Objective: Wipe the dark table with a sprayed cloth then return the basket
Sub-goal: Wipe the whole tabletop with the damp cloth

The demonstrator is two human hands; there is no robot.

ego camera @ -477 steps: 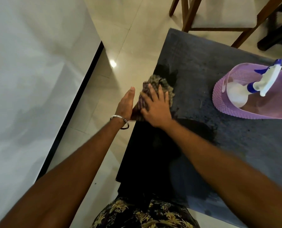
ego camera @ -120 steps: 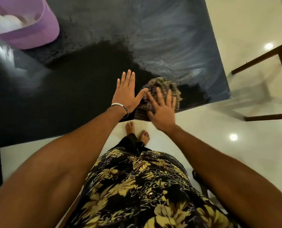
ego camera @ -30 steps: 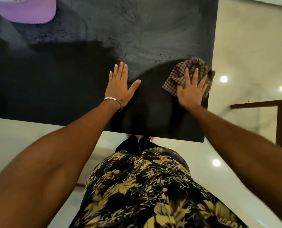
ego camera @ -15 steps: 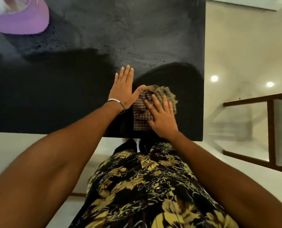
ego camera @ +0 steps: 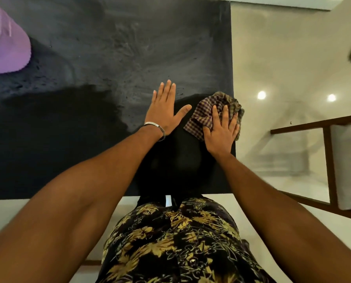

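Observation:
The dark table (ego camera: 113, 50) fills the upper left of the head view, streaked with wipe marks. A crumpled checked cloth (ego camera: 206, 111) lies at the table's right edge, partly hanging over it. My right hand (ego camera: 219, 129) presses flat on the cloth with fingers spread. My left hand (ego camera: 164, 111) rests flat on the tabletop just left of the cloth, fingers straight, a metal bangle on the wrist. The purple basket (ego camera: 7, 54) sits at the far left, cut off by the frame; its contents are not visible.
Glossy pale floor (ego camera: 283, 58) lies right of the table. A wooden chair frame (ego camera: 330, 156) stands at the right, close to the table's corner. My patterned shirt fills the bottom centre, against the table's near edge.
My right hand has slid the cloth from beside my left thumb out to the table's right edge. My left hand has stayed flat on the table.

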